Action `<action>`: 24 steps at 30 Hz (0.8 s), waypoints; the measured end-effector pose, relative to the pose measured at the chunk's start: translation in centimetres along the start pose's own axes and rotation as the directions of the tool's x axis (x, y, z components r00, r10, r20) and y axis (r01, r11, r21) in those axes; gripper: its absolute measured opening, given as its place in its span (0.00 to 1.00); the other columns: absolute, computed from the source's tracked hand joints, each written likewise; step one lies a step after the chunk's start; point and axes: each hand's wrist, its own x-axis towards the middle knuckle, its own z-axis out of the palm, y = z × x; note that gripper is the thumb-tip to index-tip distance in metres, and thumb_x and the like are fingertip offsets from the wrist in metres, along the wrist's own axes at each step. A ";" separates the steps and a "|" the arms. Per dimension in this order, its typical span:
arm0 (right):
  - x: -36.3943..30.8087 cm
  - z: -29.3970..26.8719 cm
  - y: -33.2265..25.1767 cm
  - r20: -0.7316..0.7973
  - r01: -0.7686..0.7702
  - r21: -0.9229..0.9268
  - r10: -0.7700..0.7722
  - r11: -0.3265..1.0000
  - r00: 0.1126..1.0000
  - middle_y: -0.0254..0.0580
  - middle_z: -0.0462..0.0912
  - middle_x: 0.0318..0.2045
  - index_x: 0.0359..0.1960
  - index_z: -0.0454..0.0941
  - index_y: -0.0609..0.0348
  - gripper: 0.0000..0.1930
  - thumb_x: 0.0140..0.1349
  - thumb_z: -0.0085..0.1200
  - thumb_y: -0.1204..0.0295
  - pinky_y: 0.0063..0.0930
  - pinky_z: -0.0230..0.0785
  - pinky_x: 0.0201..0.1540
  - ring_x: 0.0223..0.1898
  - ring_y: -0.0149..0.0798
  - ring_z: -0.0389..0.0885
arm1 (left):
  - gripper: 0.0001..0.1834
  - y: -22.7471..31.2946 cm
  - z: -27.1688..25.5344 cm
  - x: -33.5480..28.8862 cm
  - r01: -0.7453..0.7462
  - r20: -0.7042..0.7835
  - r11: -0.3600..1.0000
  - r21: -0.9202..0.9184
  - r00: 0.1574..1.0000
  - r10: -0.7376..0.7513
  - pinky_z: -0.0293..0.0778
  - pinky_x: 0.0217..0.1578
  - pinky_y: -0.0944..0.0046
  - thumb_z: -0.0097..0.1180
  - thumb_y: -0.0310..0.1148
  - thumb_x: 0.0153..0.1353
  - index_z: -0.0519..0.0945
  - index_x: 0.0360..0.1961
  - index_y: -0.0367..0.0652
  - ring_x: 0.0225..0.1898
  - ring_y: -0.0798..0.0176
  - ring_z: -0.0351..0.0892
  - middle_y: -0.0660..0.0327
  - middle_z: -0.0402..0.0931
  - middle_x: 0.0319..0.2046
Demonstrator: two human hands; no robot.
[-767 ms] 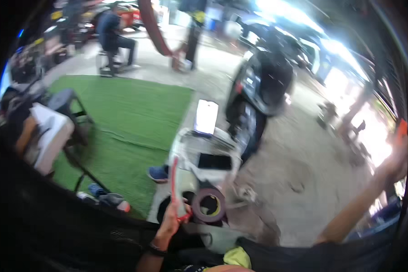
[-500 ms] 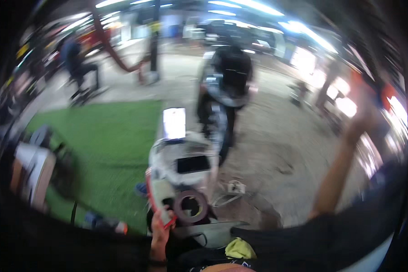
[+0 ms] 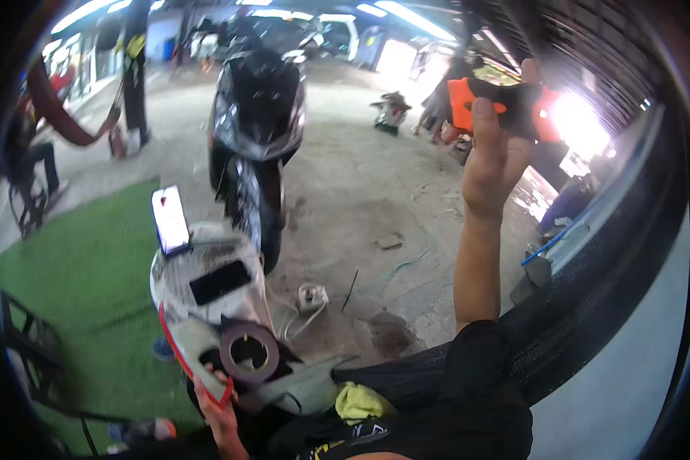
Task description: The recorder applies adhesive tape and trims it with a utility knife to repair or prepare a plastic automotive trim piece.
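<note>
The left hand (image 3: 218, 402) grips the near end of a pale, red-edged panel (image 3: 192, 339) at the near left, while the raised right hand (image 3: 498, 157) pinches an orange-and-black piece (image 3: 461, 103), thumb across its front, high on the right. Nearest the body, a yellow cloth (image 3: 360, 402) lies right of a grey curved piece (image 3: 299, 387); a tape roll (image 3: 249, 328) stands just right of the panel. Beyond, a white stand (image 3: 238, 245) bears a dark flat device (image 3: 221, 282) and, at its far left, an upright lit phone (image 3: 170, 218). A white box with a cable (image 3: 311, 297) sits right of it on the floor. A black scooter (image 3: 257, 107) blocks the way directly beyond the stand, right of a green mat (image 3: 92, 307); far left sits another person (image 3: 31, 169).
</note>
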 end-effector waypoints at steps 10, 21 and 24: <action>-21.2 12.7 -1.8 0.758 -0.829 0.079 0.507 0.553 0.411 0.34 0.77 0.32 0.47 0.71 0.61 0.16 0.57 0.56 0.73 0.21 0.71 0.32 0.32 0.26 0.76 | 0.31 0.9 1.5 0.3 -0.074 0.021 0.997 0.027 0.997 0.074 0.66 0.20 0.72 0.27 0.57 0.66 0.65 0.49 0.38 0.20 0.70 0.68 0.63 0.69 0.25; -27.3 15.6 -5.7 0.916 -0.912 -0.070 0.387 0.404 0.102 0.32 0.77 0.33 0.41 0.74 0.61 0.10 0.56 0.53 0.78 0.19 0.69 0.37 0.33 0.23 0.75 | 0.35 1.0 0.4 -0.8 -0.026 -0.001 0.998 -0.057 1.000 0.026 0.70 0.25 0.69 0.34 0.59 0.63 0.60 0.56 0.37 0.26 0.68 0.71 0.63 0.72 0.31; -32.8 15.6 -4.6 0.862 -0.801 0.051 0.379 0.596 0.337 0.36 0.77 0.30 0.40 0.74 0.58 0.12 0.53 0.54 0.78 0.30 0.68 0.42 0.36 0.34 0.75 | 0.27 -1.6 -3.0 0.9 -0.076 0.087 0.955 -0.286 0.991 0.104 0.71 0.29 0.69 0.40 0.50 0.64 0.62 0.54 0.40 0.25 0.68 0.70 0.64 0.72 0.27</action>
